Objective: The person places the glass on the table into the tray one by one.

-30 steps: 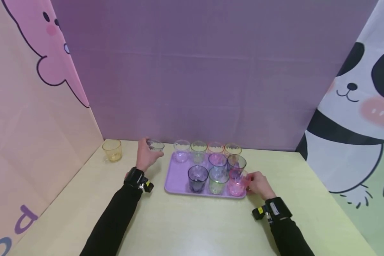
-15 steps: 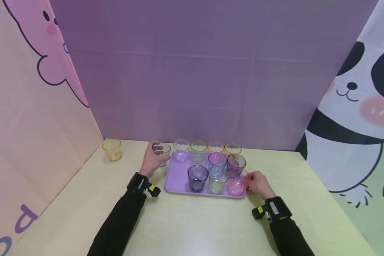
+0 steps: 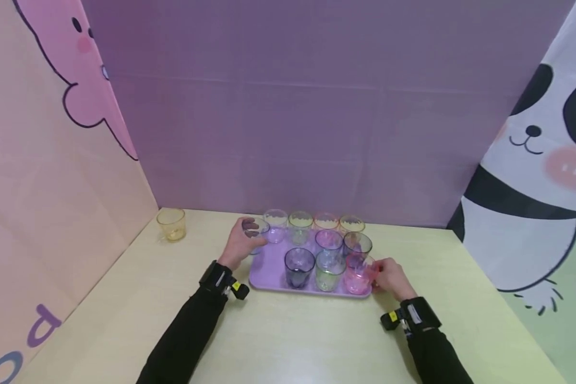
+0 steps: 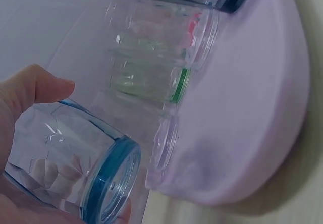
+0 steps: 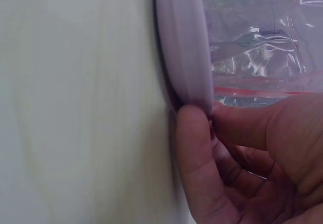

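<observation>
My left hand (image 3: 240, 246) grips a clear glass with a blue base (image 4: 70, 148) from its left side. In the left wrist view this glass is held in the air, tilted, with its base near the rim of the purple tray (image 4: 242, 183). Thumb and fingers of my right hand (image 3: 393, 278) pinch the tray's edge at its front right corner, close beside a pink glass (image 3: 357, 281). Along the tray's front also stand a dark glass (image 3: 297, 272) and a green-tinted glass (image 3: 328, 277). Several more tinted glasses stand behind them.
A yellow glass (image 3: 172, 226) stands alone on the table (image 3: 278, 336) at the far left. Behind the table rises a purple backdrop (image 3: 288, 106), with printed panels to the left and right.
My left hand has carried the blue-based glass rightward, from beside the tray to its back left corner. My right hand has stayed at the tray's edge.
</observation>
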`<act>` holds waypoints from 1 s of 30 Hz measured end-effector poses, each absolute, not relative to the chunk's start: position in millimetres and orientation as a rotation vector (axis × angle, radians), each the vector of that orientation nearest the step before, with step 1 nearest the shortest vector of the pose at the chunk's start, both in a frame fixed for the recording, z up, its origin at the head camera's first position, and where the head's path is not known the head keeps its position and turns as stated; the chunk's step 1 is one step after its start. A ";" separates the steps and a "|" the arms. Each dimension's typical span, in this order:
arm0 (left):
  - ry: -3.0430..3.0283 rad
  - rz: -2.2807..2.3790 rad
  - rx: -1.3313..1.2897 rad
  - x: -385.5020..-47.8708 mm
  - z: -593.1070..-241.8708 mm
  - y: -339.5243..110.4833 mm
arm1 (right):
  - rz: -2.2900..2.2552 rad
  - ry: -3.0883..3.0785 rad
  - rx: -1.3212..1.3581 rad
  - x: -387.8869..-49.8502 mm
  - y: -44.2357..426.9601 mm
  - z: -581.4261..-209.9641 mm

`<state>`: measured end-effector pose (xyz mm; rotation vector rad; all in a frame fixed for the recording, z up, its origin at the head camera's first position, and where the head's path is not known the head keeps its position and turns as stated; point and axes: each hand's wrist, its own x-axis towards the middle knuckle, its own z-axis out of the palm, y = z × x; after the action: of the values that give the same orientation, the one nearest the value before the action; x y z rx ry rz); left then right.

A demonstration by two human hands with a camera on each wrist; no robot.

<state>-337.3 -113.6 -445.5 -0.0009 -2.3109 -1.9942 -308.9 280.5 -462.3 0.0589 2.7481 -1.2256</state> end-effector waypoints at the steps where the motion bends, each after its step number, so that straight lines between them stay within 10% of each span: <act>1: -2.316 -2.003 -0.006 -337.0 -446.1 -111.4 | -1.223 2.751 0.058 -308.3 280.6 -462.0; 30: -2.606 -1.654 0.003 -326.2 -451.0 -91.3 | -1.191 2.785 0.035 -307.6 279.3 -459.9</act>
<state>-326.2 -91.3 -451.0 0.0029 -2.6064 -1.6543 -307.6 279.3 -459.9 0.0348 2.7846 -1.1908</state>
